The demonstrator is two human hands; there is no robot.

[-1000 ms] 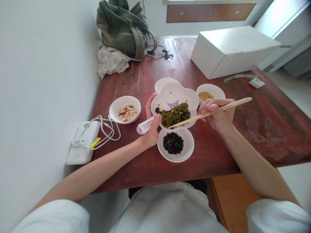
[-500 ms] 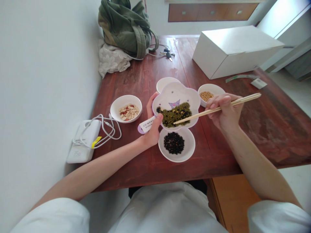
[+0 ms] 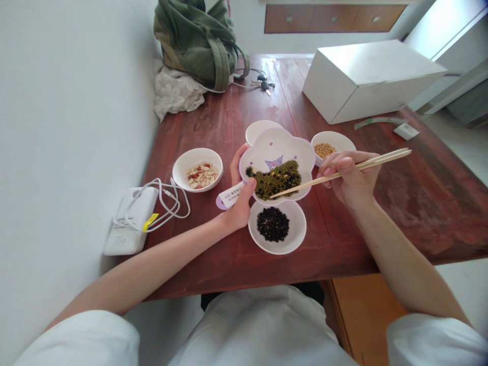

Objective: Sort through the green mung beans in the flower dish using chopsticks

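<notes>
My left hand (image 3: 241, 203) grips a flower-shaped bowl (image 3: 256, 152) by its lilac handle side, thumb over the rim, holding it tilted toward me. Green mung beans (image 3: 272, 183) mixed with a few dark and pale beans lie in its lower part. In my right hand (image 3: 353, 175) is a pair of chopsticks (image 3: 312, 182), their tips among the beans. Just below the held bowl stands a white bowl (image 3: 297, 239) of black beans (image 3: 273, 224). Behind my right fingers, a white bowl (image 3: 343, 140) of yellow soybeans (image 3: 324, 150) is partly hidden.
To the left, a white bowl (image 3: 179, 165) holds peanut pieces (image 3: 202, 176). Another white bowl (image 3: 263, 128) is mostly hidden behind the held one. A power bank (image 3: 129, 239) with a cable, a green bag (image 3: 198, 46), keys (image 3: 264, 85) and a white box (image 3: 366, 84) are also on the table (image 3: 430, 203).
The chopstick tips have shifted slightly left within the beans, and my right fingers have moved a little. The held bowl stays in nearly the same place.
</notes>
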